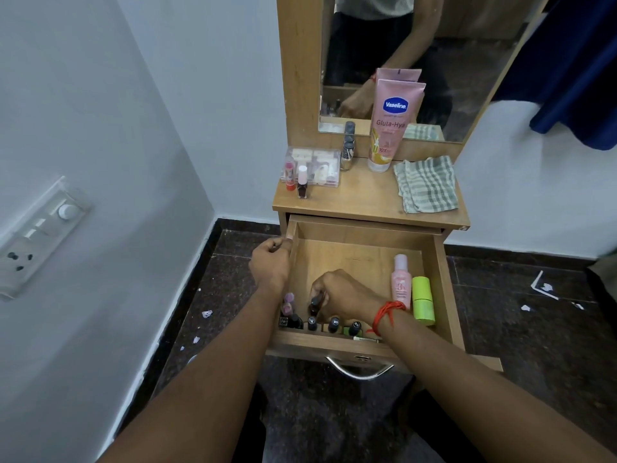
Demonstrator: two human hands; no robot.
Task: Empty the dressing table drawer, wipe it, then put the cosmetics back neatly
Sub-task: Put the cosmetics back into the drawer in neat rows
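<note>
The wooden drawer (350, 259) is pulled wide open. A row of small dark nail polish bottles (334, 324) stands along its front wall, and one dark bottle (315, 304) is tilted just behind that row in the grip of the right hand (344, 292). A pink bottle (400, 282) and a green tube (422, 300) lie side by side along the drawer's right wall. On the table (367, 195) behind the drawer stand a tall pink Vaseline tube (390, 125), a clear box (317, 167) and a white-capped nail polish (302, 185), and a checked cloth (425, 183) lies folded there.
</note>
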